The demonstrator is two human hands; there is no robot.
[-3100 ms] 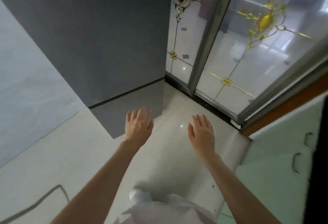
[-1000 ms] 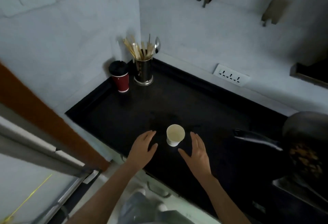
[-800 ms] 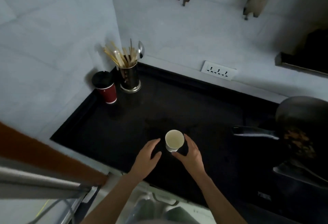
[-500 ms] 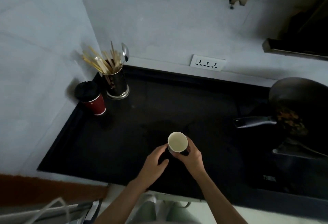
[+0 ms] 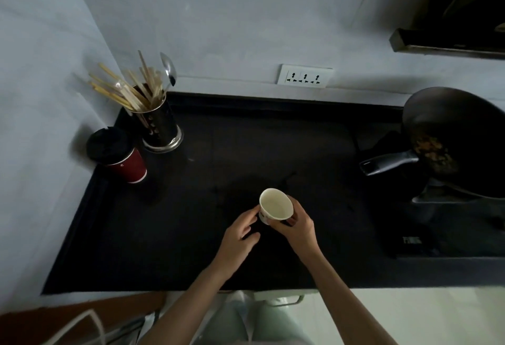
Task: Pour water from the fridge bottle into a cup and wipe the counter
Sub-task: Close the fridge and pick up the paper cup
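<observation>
While the right hand (image 5: 296, 228) holds the cup (image 5: 276, 204) with its fingers curled round the side, the job looks to be at its very start: getting the cup ready. The cup seems lifted a little off the black tabletop (image 5: 169, 224), near the front edge, and it tips a bit toward the left. The left hand (image 5: 237, 238) is just beside it, fingers loose, with one fingertip touching the cup's side or very close to it; it holds nothing.

No bottle shows, so no water can be poured yet. Next, I think, the cup needs to stand flat and steady, and then the bottle must be fetched from the fridge. No cloth for wiping shows either.

The cup is small, pale and round, with a wide open top. Its inside looks cream and bare; I cannot tell if any water is in it. A small dark mark sits on its outside.
</observation>
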